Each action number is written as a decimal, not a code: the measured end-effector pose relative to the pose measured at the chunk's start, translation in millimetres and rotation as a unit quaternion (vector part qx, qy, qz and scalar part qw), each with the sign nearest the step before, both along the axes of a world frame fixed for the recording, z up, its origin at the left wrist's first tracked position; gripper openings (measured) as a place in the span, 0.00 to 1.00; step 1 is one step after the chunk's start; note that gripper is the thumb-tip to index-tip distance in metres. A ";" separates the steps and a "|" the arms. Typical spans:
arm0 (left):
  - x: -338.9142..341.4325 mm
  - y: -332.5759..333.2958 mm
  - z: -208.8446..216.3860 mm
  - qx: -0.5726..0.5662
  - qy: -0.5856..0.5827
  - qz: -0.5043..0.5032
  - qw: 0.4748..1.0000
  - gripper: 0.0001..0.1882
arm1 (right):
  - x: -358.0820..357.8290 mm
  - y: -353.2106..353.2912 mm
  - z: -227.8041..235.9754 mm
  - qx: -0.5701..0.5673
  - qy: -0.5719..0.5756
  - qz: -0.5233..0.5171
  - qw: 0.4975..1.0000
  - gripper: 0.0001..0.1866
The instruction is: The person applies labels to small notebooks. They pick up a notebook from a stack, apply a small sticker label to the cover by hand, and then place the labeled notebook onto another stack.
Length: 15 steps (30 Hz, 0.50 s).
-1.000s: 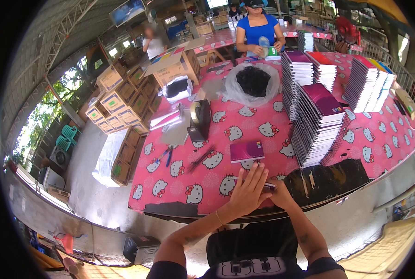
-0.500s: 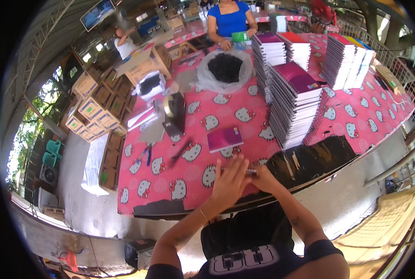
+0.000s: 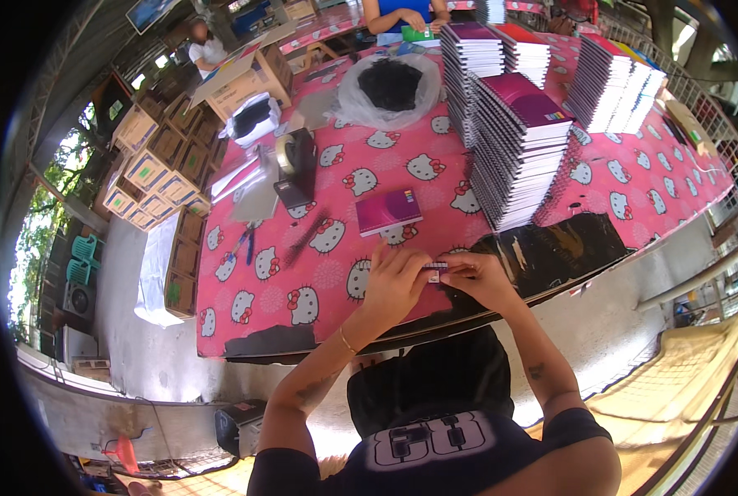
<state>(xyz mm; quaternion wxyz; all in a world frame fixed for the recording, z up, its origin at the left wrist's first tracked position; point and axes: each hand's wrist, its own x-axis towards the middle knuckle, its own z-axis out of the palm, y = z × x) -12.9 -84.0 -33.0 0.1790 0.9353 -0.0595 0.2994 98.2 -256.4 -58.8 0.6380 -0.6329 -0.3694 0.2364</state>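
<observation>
My left hand (image 3: 395, 279) and my right hand (image 3: 478, 279) meet at the table's near edge, fingers closed from both sides on a narrow purple-and-white item (image 3: 435, 273). Most of it is behind my fingers, so its kind is unclear. Just beyond my left hand, a purple notebook (image 3: 388, 212) lies flat on the pink patterned tablecloth (image 3: 418, 194). To the right of it rises a tall stack of purple spiral notebooks (image 3: 518, 157), with another purple stack (image 3: 471, 62) behind.
Red-topped notebooks (image 3: 526, 58) and more stacks (image 3: 613, 87) stand farther right. A tape dispenser (image 3: 296, 169), pliers (image 3: 245, 240) and a plastic bag of black pieces (image 3: 390, 87) are on the left half. Cartons (image 3: 150, 165) are piled beyond; a co-worker (image 3: 406, 16) handles a green notebook across the table.
My left hand has gone from flat, outstretched fingers to a closed grip. The item between my hands now shows more. My view has shifted, and the co-worker's hands have moved.
</observation>
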 end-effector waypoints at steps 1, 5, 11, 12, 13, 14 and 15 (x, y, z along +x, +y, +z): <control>0.1 -2.7 3.1 -0.004 -0.002 0.009 1.000 0.11 | 1.2 -1.0 -2.9 -0.003 0.000 -0.002 1.000 0.16; -4.5 4.4 9.3 0.024 0.025 0.013 0.999 0.11 | 5.6 -2.7 -1.5 -0.002 0.020 0.015 1.000 0.14; -3.7 6.9 0.0 0.028 0.027 0.003 0.999 0.09 | 29.8 -5.8 7.5 -0.053 -0.063 0.046 0.996 0.09; -0.4 6.6 1.4 0.029 0.020 0.003 0.999 0.09 | 33.9 -6.3 13.9 -0.042 -0.086 0.050 0.994 0.07; 0.7 6.8 1.3 0.031 0.016 0.001 0.999 0.09 | 35.9 -5.2 16.9 -0.037 -0.109 0.056 0.992 0.07; -0.5 7.2 -0.3 0.033 0.012 -0.001 0.999 0.09 | 35.5 -2.9 19.4 -0.033 -0.132 0.061 0.989 0.06; -0.5 6.8 0.5 0.036 0.008 -0.003 0.999 0.09 | 35.1 0.0 22.7 -0.028 -0.155 0.065 0.985 0.06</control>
